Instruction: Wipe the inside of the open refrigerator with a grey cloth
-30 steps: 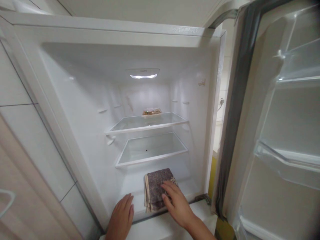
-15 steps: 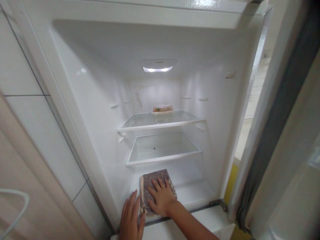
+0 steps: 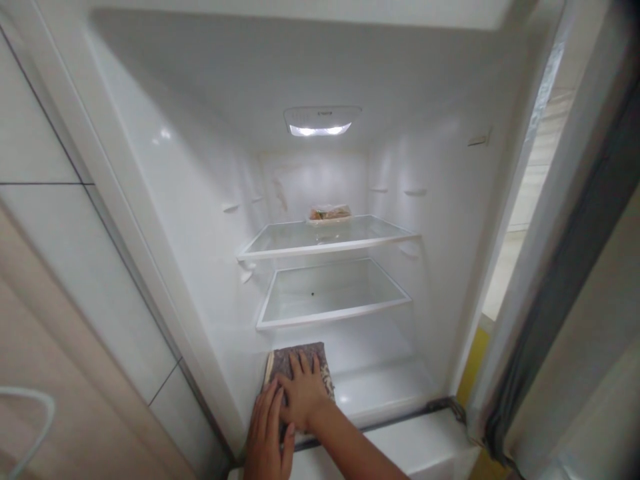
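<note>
A folded brown cloth (image 3: 314,351) with a pale patterned edge lies flat on the fridge's white bottom surface (image 3: 373,390), toward its left side. My right hand (image 3: 303,395) presses on top of the cloth, fingers spread and palm down. Beside it, my left hand (image 3: 267,423) rests along the cloth's left front part, its fingers stretched out and touching or overlapping the right hand's edge. The left hand and right hand hide much of the cloth's front.
Above are two glass shelves (image 3: 330,250) with white rims; a wrapped food pack (image 3: 330,213) sits on the upper one. A lamp (image 3: 323,121) glows behind. The open fridge door (image 3: 565,267) stands at right, a tiled wall (image 3: 95,267) and wooden cabinet door (image 3: 60,347) at left.
My right hand has slid the cloth leftward across the bottom surface, up to my left hand. The left hand has barely moved. The view has shifted slightly closer.
</note>
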